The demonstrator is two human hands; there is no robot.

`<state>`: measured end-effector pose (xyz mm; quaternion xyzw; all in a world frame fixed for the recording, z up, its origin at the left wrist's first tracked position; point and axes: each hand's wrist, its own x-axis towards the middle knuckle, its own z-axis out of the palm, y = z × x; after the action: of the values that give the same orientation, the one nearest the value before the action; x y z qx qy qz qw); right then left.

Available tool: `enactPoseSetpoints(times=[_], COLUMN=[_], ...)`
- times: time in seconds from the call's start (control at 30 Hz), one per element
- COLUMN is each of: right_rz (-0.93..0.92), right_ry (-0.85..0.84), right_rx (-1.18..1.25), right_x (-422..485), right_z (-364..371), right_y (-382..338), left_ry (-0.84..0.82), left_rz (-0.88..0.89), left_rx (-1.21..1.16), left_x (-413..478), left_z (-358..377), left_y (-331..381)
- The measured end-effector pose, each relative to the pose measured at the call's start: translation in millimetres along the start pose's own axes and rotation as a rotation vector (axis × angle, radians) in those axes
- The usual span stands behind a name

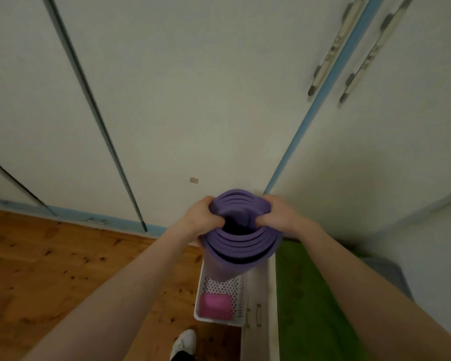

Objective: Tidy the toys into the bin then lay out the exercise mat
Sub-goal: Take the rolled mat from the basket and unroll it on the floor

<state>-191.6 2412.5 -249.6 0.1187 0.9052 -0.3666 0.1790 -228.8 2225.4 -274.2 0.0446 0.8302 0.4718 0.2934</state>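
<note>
Upright, mat [241, 247]; left hand [202, 217], right hand [277, 217]

Reaching forward and down with both bare arms, forearms converging toward centre of view, wrists about level. Gripping the top rim of the rolled mat [241, 247] with left hand [203, 217] on its left side, digits curled over the edge and tucked into the hollow core. Gripping likewise with right hand [277, 216] on the opposite side, knuckles up. Hands apart, facing each other across the roll opening. Standing with one foot in a white shoe [186, 342] at bottom edge.
</note>
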Motion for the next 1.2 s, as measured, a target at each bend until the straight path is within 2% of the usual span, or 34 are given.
enactPoseSetpoints(times=[0.27, 0.57, 0.9, 1.2], right_rz=[-0.155, -0.306, -0.463, -0.558], right_ry=[0.021, -0.119, -0.332, -0.435], right_rx=[-0.098, -0.167, -0.276, -0.252], right_x=[-47.3, -69.6, -69.8, -73.3], right_z=[-1.8, 49.1, 190.6, 323.9], right_y=[-53.3, -137.1, -307.0, -477.8], left_ry=[0.221, 0.409, 0.549, 0.776], left_rz=[0.069, -0.006, -0.161, -0.202], left_rx=[-0.037, -0.129, -0.292, -0.194], left_x=[-82.7, -171.1, -273.7, -356.2], left_z=[-27.0, -81.3, -219.4, -384.1], left_y=[5.5, -33.3, -137.2, -230.4])
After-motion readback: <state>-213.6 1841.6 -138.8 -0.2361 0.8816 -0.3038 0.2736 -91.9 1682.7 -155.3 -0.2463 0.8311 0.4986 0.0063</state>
